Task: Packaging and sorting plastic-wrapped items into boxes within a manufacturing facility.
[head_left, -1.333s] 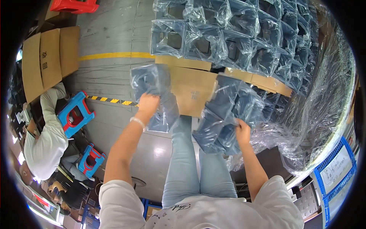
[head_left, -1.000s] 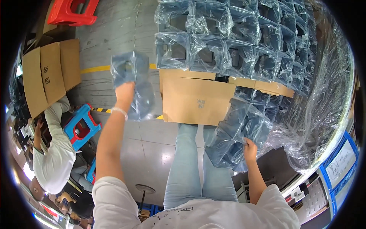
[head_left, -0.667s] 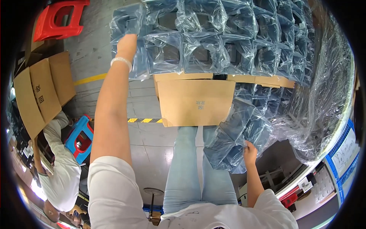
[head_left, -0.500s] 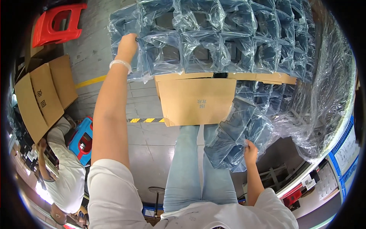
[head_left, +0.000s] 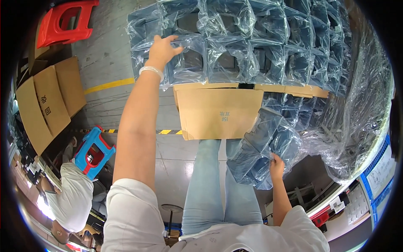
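Note:
A bluish divider grid (head_left: 268, 61), its cells lined with clear plastic film, stretches across the top above a cardboard box whose flap (head_left: 220, 113) hangs toward me. Over the grid's left part reaches my left hand (head_left: 163, 51), fingers spread, next to a cell wall and holding nothing. Dark flat pieces show faintly through the film in several cells. Down at the right, my right hand (head_left: 276, 167) pinches the edge of a folded divider grid (head_left: 262, 145) with crumpled film, held tilted in front of my legs.
A heap of clear plastic film (head_left: 357, 113) lies along the right. At the left are a red plastic stool (head_left: 65, 25), flattened cardboard (head_left: 48, 103) and a blue and red stool (head_left: 94, 153). Another person (head_left: 73, 197) sits at the lower left. A round-topped stand (head_left: 172, 208) is near my legs.
My left hand has let go of the grid's left edge, opened and moved right over the cells. My right hand keeps the folded divider almost still. The other person has shifted.

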{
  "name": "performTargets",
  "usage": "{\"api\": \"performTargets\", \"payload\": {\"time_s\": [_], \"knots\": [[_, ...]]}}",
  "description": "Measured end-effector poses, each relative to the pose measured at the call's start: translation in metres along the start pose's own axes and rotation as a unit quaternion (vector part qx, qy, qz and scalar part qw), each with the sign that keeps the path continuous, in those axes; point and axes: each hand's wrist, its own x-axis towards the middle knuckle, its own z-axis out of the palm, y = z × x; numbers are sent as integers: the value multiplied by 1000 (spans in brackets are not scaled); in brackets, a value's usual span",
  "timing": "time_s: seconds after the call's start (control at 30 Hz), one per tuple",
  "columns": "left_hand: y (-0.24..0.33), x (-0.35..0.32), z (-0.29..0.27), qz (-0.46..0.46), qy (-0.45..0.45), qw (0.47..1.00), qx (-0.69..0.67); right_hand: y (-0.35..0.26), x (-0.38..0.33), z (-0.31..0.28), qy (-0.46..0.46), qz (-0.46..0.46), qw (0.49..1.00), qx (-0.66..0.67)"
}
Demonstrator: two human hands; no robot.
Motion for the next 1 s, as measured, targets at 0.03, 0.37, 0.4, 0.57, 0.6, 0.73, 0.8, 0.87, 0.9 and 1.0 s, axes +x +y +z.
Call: {"api": "performTargets", "payload": {"time_s": [0.03, 0.37, 0.4, 0.57, 0.6, 0.73, 0.8, 0.87, 0.9, 1.0], "knots": [[2, 1, 3, 9, -38, 998, 45, 1, 2, 0, 4, -14, 1000, -4], [-53, -14, 17, -25, 119, 992, -17, -11, 39, -21, -32, -54, 998, -1], [-60, -27, 17, -38, 119, 992, -24, -8, 47, -22, -23, -66, 998, 2], [-134, -168, 51, -168, 161, 970, -74, 27, 113, 4, 25, -130, 991, -13], [-144, -206, 63, -200, 180, 955, -124, 37, 126, 8, 31, -132, 990, -24], [-160, -353, 111, -403, 211, 878, -149, 21, 196, 29, 17, -131, 989, -72], [-170, -430, 146, -472, 226, 834, -174, 4, 224, 32, 27, -156, 985, -66], [-131, -453, 161, -537, 243, 795, -144, -20, 244, 20, 57, -164, 984, -44], [-123, -482, 182, -571, 278, 760, -137, -33, 251, 16, 59, -177, 981, -45], [-98, -542, 242, -665, 222, 706, -100, -66, 275, 4, 89, -218, 971, -31]]}}
